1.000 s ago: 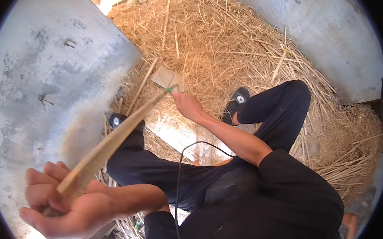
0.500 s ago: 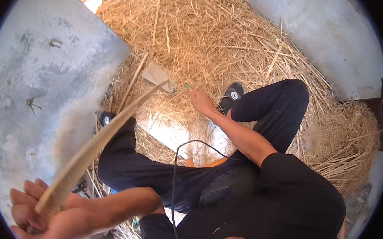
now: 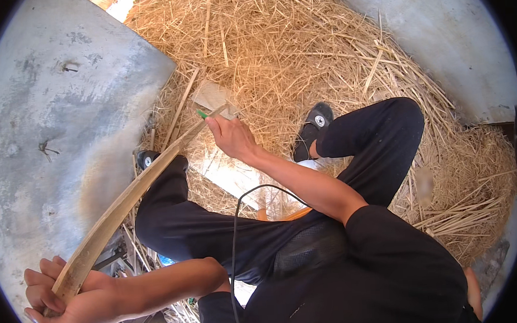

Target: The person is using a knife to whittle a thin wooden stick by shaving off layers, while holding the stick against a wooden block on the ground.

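Gripping the near end of a long wooden strip [image 3: 116, 213], the left hand [image 3: 84, 311] had its fingers curled round it, seen against a grey panel [image 3: 42, 103]. The strip slanted up past the panel's right-hand edge and over the left trouser leg [image 3: 161, 223], its thin far end beside the right hand [image 3: 233, 138]. That hand was closed on a green-ended object [image 3: 202, 114], mostly hidden, so its kind could not be told, nor whether the fingers touched the strip. If the object had a sharp edge, a slip along the wood could have cut the leg or the left hand. A slack left grip could have let the strip twist; pressed hard, its thin end could have flexed or split. The black cable [image 3: 235, 240] looped over the lap might have snagged a moving forearm.
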`<state>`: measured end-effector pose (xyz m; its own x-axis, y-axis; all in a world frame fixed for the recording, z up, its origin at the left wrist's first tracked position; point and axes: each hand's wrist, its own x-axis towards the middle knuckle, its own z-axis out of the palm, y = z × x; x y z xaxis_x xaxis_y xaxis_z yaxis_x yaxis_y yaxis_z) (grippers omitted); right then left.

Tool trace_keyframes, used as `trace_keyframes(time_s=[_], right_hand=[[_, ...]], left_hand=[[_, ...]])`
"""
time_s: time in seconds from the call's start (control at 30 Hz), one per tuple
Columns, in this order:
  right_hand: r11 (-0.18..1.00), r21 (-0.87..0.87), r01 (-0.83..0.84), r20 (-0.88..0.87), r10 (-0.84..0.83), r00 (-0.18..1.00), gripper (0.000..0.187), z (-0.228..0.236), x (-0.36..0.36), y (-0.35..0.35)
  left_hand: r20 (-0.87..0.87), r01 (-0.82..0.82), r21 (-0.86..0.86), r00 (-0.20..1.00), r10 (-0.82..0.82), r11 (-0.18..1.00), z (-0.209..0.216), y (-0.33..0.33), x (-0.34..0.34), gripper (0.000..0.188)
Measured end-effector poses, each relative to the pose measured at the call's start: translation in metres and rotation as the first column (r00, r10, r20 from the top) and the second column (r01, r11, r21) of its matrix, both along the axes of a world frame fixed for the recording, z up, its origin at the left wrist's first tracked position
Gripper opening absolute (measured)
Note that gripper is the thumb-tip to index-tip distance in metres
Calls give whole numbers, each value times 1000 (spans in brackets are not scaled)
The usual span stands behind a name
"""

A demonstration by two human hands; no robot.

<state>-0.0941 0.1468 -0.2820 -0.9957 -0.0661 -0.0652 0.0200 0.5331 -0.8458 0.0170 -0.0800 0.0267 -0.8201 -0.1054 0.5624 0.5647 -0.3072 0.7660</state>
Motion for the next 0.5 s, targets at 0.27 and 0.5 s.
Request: trace_keyframes(time_s=[0.27, 0.5], right_hand=[[894, 446, 30, -161, 47, 986, 33, -151, 7, 31], [990, 50, -133, 66, 130, 989, 33, -17, -1, 23]], left_hand=[[-189, -741, 0, 659, 728, 671, 0, 72, -26, 37], [-117, -994, 15, 105, 988, 108, -5, 104, -40, 36]])
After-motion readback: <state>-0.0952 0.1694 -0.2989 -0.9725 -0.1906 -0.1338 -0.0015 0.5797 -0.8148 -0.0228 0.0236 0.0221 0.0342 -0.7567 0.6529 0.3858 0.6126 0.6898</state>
